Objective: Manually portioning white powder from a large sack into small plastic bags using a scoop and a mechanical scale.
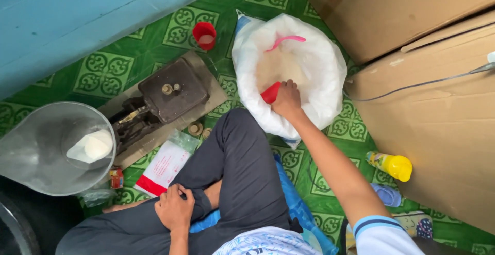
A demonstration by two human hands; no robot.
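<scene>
- Head cam: I see R hand [286, 99] closed on a red scoop [270, 93], dipped into pale grain inside the open white sack [319, 64] on the green patterned floor [103, 72].
- Pink scoop [285, 40] lies in the sack too.
- L hand [175, 208] w/ fingers curled, holding nothing, resting on the dark trouser knee.
- Balance scale [165, 96] w/ metal pan [51, 149] sits to the left, well apart.

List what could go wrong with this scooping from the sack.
1. The right hand holds a red scoop at the edge of the grain in the open white sack; a full scoop lifted out may spill onto the green floor.
2. The sack's soft rolled rim could sag and let grain pour out.
3. The scale with its pan sits across the raised knee, so the carry may drop grain on the trousers.
</scene>
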